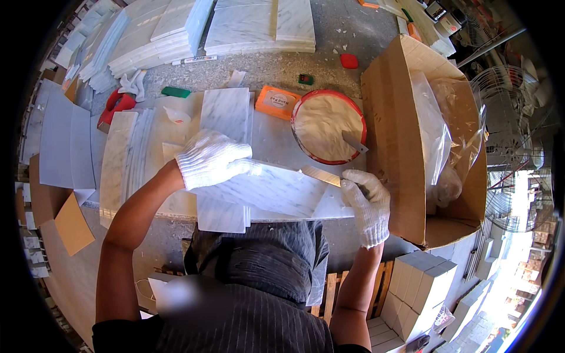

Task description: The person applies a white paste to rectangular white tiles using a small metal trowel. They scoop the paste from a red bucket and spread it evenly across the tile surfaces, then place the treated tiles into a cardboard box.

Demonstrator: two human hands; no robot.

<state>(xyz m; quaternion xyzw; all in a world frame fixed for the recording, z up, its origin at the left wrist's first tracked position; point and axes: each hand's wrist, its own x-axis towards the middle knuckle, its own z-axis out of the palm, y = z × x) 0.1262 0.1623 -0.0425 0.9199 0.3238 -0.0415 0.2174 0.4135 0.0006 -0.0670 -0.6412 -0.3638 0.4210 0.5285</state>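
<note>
Both my hands wear white knit gloves. My left hand (215, 157) is closed on the upper left part of a white marble tile (265, 189) with grey veins. This tile lies slantwise across a short stack of similar tiles (223, 109). In the fingers of my right hand (368, 203) is a flat, pale tan scraper blade (321, 175), touching or very close to the tile's upper right edge. Beyond it stands a red-rimmed tub of cream-coloured paste (326, 123), with a putty knife (354, 141) stuck in it.
An open cardboard box (391, 141) with clear plastic bags stands at the right. Tiles on edge (126, 159) line the left. An orange hand pad (276, 102) lies beside the tub. Marble stacks (259, 26) fill the back; white boxes (412, 288) sit at the lower right.
</note>
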